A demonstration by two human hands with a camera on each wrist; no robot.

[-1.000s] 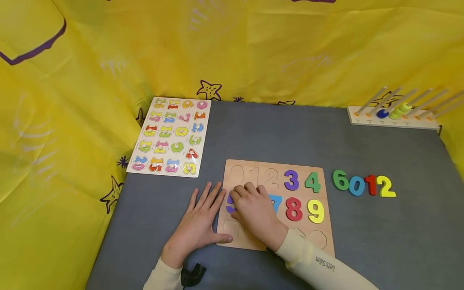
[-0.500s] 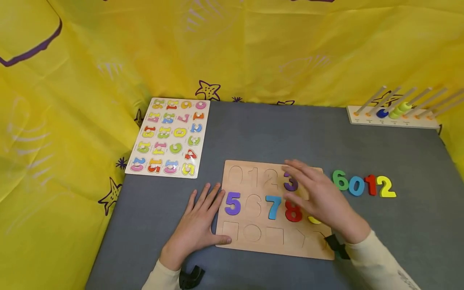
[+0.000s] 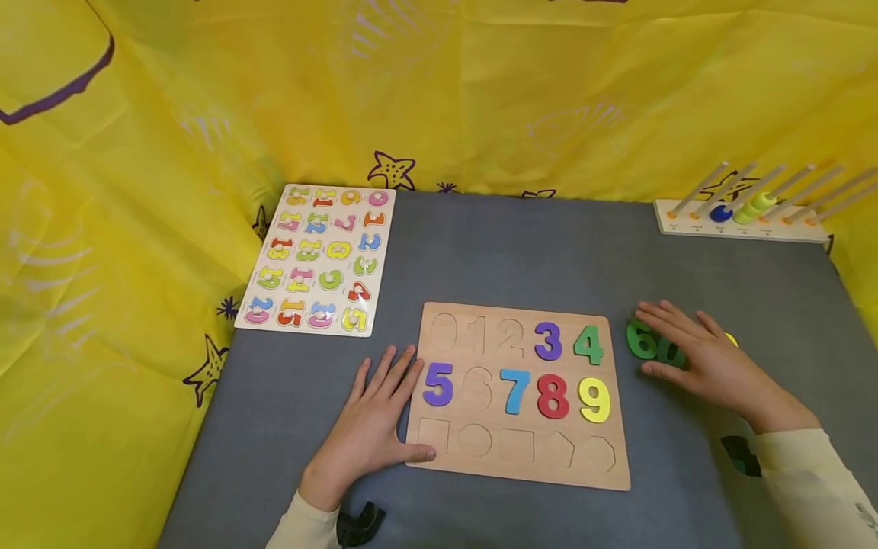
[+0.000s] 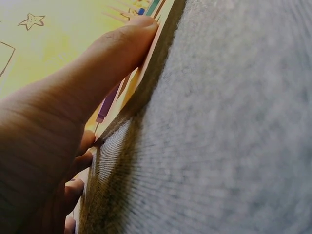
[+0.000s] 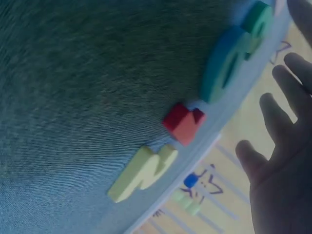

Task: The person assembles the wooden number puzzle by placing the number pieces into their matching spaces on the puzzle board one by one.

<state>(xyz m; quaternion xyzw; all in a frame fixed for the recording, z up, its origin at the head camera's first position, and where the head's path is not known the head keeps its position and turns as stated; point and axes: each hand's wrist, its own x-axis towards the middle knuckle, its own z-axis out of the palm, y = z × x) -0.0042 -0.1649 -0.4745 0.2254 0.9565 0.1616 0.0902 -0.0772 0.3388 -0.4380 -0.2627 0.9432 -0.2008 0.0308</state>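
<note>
"Green 6 [image 3: 634, 343], head view?"
"Just right of the board [image 3: 494, 423], partly under the loose-fingered right hand [image 3: 713, 370]; touch unclear. Left hand [image 3: 370, 415] lies spread at the board's edge."
"Left wrist?"
"Straight thumb [image 4: 105, 61] on the board."
"Right wrist?"
"The 6 looks thick: probably light, stiff. Pinch its outer sides."
</note>
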